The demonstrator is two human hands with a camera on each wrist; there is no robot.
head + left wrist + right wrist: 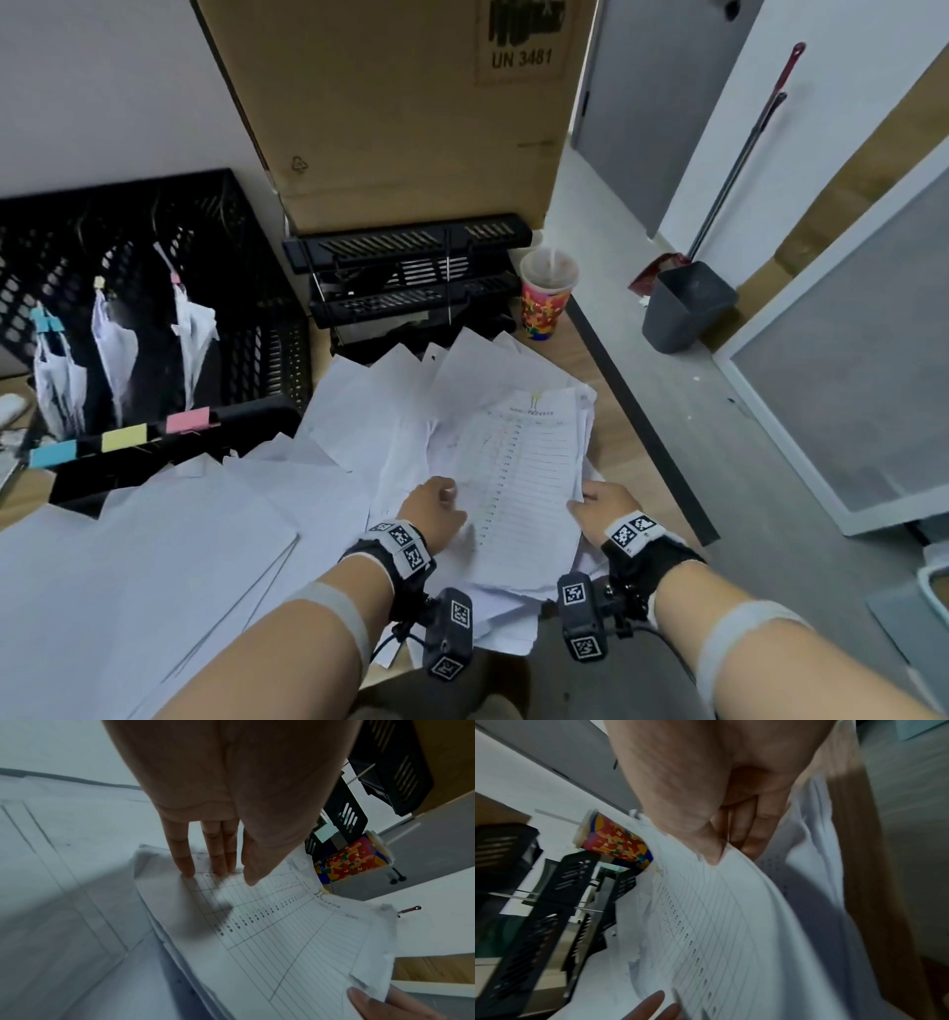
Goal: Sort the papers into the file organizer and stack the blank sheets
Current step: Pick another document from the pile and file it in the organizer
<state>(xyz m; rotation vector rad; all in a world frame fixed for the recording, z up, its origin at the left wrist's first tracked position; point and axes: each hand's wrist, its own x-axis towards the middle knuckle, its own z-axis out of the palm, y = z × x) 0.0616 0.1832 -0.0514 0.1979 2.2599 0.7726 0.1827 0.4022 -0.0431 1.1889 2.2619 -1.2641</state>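
A printed lined sheet (518, 478) lies on top of a loose heap of papers (390, 411) on the desk. My right hand (601, 503) pinches its right edge, thumb on top (711, 850) and fingers curled beneath. At the sheet's left edge my left hand (436, 506) touches it with straight fingers (185, 866), the thumb held over the paper. The black mesh file organizer (246, 288) stands at the left, with blue, yellow and pink tabs (123, 437) and a few papers in it. Blank sheets (154, 565) lie at the near left.
A black stacked letter tray (411, 241) stands behind the heap, against a large cardboard box (400, 103). A colourful lidded cup (547, 303) stands near the desk's right edge (642, 426). On the floor beyond are a grey bin (685, 303) and a mop handle.
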